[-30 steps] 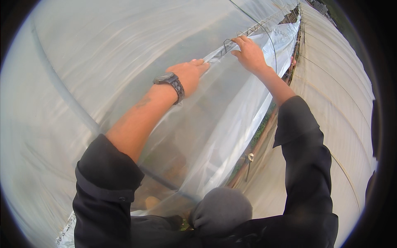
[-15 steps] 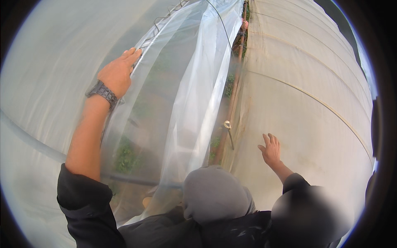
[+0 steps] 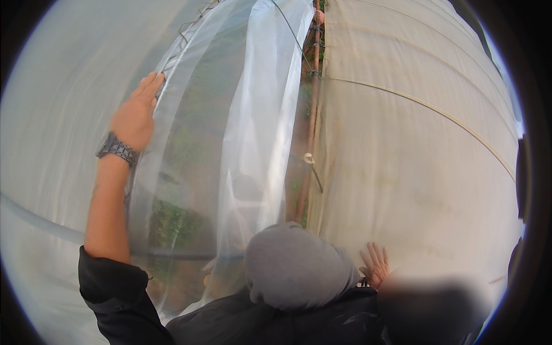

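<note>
My left hand (image 3: 135,118), wearing a dark wristwatch, lies with straight fingers along a metal strip (image 3: 172,57) at the edge of clear plastic film (image 3: 195,115). Bent wire sticks out along that strip farther up. Loose whitish folds (image 3: 253,144) of film hang right of it, with greenery blurred behind. At lower right, my right hand (image 3: 375,264) has its fingers spread against the beige plastic cover (image 3: 414,172); its wrist is hidden by a blurred dark shape (image 3: 431,310).
A rusty pipe (image 3: 315,109) runs along the gap between the covers, with a short rod and pale loop (image 3: 309,158) beside it. A thin line (image 3: 287,29) crosses the film. A grey cloth-covered rounded shape (image 3: 296,264) and dark clothing fill the lower middle.
My right hand has left the wire strip and dropped to the lower right onto the beige cover. My left hand stays on the strip, now farther left in view as the camera has turned.
</note>
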A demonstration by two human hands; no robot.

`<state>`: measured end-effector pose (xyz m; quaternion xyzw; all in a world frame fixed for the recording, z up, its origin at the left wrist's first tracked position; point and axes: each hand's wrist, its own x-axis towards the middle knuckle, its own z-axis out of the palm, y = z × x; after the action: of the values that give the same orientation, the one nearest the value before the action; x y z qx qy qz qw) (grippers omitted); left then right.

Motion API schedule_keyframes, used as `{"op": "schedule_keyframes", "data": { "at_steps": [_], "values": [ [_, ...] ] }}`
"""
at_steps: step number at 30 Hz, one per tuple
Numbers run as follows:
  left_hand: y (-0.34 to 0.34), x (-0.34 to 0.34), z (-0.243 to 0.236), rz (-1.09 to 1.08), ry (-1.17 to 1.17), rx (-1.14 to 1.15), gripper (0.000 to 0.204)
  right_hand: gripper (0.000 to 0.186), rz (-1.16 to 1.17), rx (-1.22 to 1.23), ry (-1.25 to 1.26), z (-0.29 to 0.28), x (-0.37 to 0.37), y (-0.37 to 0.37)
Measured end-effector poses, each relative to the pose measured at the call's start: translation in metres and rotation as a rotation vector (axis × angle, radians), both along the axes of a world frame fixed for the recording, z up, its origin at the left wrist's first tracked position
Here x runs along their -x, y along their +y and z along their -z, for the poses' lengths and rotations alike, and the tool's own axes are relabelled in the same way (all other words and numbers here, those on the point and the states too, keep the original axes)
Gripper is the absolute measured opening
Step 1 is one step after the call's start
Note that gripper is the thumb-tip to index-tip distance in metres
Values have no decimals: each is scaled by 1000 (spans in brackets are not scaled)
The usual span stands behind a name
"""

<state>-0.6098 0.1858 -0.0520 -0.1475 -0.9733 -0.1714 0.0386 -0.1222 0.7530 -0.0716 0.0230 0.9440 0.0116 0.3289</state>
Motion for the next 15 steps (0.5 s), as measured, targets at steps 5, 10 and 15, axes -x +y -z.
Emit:
{"op": "schedule_keyframes", "data": {
  "at_steps": [5, 10, 15],
  "values": [
    [4, -2, 5, 39, 37, 69, 56, 62, 28, -59, 40, 10, -14, -3],
    [0, -1, 5, 56, 57, 194, 64, 54, 63, -70, 93, 8, -15, -6],
    [-6, 6, 10, 134, 174, 263, 68, 53, 124, -72, 150, 12, -16, -6]
  ]
}}
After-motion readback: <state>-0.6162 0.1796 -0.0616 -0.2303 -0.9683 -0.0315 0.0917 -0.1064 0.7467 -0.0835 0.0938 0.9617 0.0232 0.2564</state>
